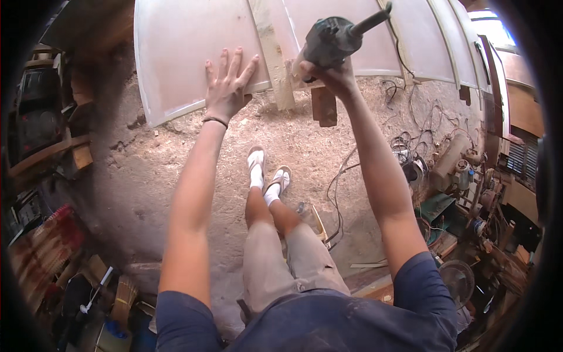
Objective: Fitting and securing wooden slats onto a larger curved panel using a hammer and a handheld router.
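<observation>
My left hand [226, 88] lies with fingers spread on a pale pinkish panel [182, 41] framed by light wooden battens [261, 29]. My right hand [337, 79] grips a dark green power tool [328, 41] held over the panel's lower edge, beside a batten; a black rod-like part sticks up from it to the right, with a cord at its end. A brown wooden block [322, 105] hangs below that edge under the tool. Whether the tool touches the panel is unclear.
The dusty floor [152, 176] has shavings around my sandalled feet. Tangled cables [404, 146], a tan cylindrical tank [448, 155], a fan [454, 276] and assorted machinery crowd the right. Piled wood and odds and ends [88, 276] line the left.
</observation>
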`<move>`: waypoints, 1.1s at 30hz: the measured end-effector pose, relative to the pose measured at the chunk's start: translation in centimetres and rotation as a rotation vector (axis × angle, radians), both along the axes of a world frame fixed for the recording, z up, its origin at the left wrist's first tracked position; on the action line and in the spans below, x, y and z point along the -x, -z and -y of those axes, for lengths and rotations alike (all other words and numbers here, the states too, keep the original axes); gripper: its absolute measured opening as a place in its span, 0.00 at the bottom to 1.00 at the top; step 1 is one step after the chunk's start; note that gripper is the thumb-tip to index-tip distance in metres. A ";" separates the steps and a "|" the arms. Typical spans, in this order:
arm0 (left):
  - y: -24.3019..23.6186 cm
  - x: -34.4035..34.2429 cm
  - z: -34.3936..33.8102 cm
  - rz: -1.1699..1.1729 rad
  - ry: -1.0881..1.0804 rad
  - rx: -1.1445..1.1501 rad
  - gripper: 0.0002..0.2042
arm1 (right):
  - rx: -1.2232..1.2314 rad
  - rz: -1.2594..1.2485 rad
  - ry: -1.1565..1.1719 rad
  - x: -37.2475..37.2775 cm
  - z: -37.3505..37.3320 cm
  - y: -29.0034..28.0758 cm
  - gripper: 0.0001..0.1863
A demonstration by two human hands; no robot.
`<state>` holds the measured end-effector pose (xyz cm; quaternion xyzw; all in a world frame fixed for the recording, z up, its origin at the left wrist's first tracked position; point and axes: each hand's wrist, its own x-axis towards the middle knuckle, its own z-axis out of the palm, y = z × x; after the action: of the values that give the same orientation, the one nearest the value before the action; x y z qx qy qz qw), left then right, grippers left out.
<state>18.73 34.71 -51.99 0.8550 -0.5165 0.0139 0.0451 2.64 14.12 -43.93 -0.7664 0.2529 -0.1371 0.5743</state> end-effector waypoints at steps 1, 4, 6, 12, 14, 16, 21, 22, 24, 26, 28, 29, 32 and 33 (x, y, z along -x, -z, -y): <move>0.2 0.0 0.1 0.040 0.042 -0.007 0.52 | 0.061 0.037 -0.011 0.0 0.2 0.2 0.35; 1.0 -0.4 -0.2 0.115 0.106 0.013 0.48 | 0.213 -0.035 -0.016 -0.5 0.5 0.6 0.32; 1.4 -0.7 -0.4 0.150 0.128 0.044 0.46 | 0.164 0.009 0.030 -0.7 0.1 0.7 0.29; 1.4 -0.7 -0.2 0.227 0.142 0.067 0.44 | 0.132 0.106 0.040 -1.5 0.5 0.4 0.13; 1.4 -0.6 -0.1 0.214 0.145 0.080 0.44 | 0.120 0.046 0.068 -1.5 0.6 0.2 0.12; 1.4 -0.9 -0.1 0.202 0.147 0.092 0.45 | 0.034 0.197 0.022 -1.5 0.2 0.5 0.11; 1.7 -1.1 0.4 0.228 0.149 0.142 0.47 | 0.066 0.314 -0.014 -1.2 0.4 0.8 0.09; 1.8 -1.1 0.4 0.225 0.156 0.152 0.45 | 0.071 0.315 -0.015 -1.0 0.5 1.0 0.09; 2.0 -1.0 0.5 0.233 0.156 0.170 0.44 | 0.024 0.317 -0.029 -0.6 0.3 1.1 0.08; 2.2 -1.1 0.3 0.240 0.154 0.179 0.44 | 0.022 0.310 -0.031 -0.4 -0.1 1.1 0.08; 2.2 -1.2 0.1 0.311 0.135 0.105 0.46 | 0.018 0.302 -0.038 -0.5 -0.3 1.3 0.08; 2.2 -1.3 0.1 0.312 0.127 0.100 0.46 | 0.002 0.336 -0.030 -0.5 -0.6 1.7 0.09; 2.0 -1.4 0.0 0.354 0.104 0.026 0.43 | 0.069 0.345 -0.039 -0.5 -0.2 2.1 0.10; 1.8 -1.0 0.6 0.362 0.109 0.029 0.42 | 0.057 0.339 -0.044 0.0 0.6 2.3 0.11</move>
<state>19.70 34.15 -53.79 0.8084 -0.5617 0.1723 -0.0356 2.64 13.56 -46.22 -0.7534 0.1316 -0.2590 0.5898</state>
